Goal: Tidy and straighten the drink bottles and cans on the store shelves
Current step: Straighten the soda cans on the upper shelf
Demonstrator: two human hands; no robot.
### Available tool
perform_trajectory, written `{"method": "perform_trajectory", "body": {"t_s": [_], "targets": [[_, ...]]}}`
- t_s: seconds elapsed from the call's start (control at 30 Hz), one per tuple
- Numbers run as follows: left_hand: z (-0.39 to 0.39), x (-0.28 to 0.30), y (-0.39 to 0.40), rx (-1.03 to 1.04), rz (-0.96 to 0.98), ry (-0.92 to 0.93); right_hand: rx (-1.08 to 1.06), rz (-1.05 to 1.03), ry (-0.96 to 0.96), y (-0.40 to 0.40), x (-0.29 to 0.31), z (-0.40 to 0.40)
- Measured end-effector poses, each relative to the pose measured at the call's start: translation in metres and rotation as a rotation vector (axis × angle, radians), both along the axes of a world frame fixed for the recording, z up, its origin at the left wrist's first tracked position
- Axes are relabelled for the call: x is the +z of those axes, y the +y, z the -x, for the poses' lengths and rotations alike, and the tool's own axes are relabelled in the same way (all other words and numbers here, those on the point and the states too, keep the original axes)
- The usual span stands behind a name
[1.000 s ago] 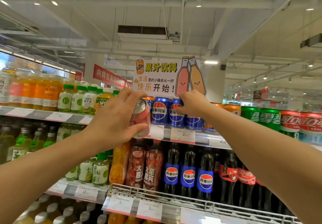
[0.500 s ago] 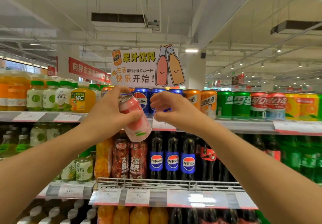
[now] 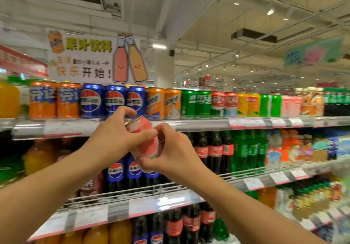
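Pink can (image 3: 146, 139) off shelf, tilted, mid-air before top shelf (image 3: 198, 125). My left hand (image 3: 115, 139) grips upper body; right hand (image 3: 170, 154) cups base. Step: handover or reorienting, I judge. Next: upright can, seat beside matching pink cans (image 3: 290, 105).

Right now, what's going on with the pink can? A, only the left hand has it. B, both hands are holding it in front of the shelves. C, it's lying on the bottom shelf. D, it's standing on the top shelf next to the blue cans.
B: the left hand grips the upper part of the pink can and the right hand holds its lower part, with the can tilted, off the shelf.
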State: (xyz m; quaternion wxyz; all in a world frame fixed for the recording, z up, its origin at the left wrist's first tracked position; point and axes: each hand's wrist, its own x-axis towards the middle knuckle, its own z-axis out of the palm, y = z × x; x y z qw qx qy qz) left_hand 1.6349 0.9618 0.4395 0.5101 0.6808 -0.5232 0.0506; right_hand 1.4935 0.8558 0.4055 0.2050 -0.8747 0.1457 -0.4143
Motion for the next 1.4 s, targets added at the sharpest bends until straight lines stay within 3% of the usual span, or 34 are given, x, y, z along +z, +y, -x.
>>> {"method": "perform_trajectory", "body": {"t_s": [0.17, 0.37, 0.47, 0.93, 1.2, 1.4], "targets": [[0.039, 0.016, -0.031, -0.178, -0.087, -0.196, -0.120, -0.071, -0.127, -0.026, -0.008, 0.063], [0.099, 0.027, -0.082, -0.039, -0.133, -0.679, -0.280, -0.116, -0.196, -0.074, -0.009, 0.161], [0.136, 0.023, -0.118, -0.003, -0.216, -0.799, -0.352, -0.121, -0.207, -0.101, -0.012, 0.213], [0.339, 0.012, -0.260, -0.005, -0.381, -1.042, -0.461, -0.127, -0.154, -0.218, -0.019, 0.442], [0.363, 0.017, -0.302, 0.013, -0.445, -1.122, -0.496, -0.150, -0.180, -0.248, -0.015, 0.485], [0.354, 0.022, -0.348, 0.001, -0.375, -1.143, -0.570, -0.169, -0.195, -0.276, -0.015, 0.487]]}}
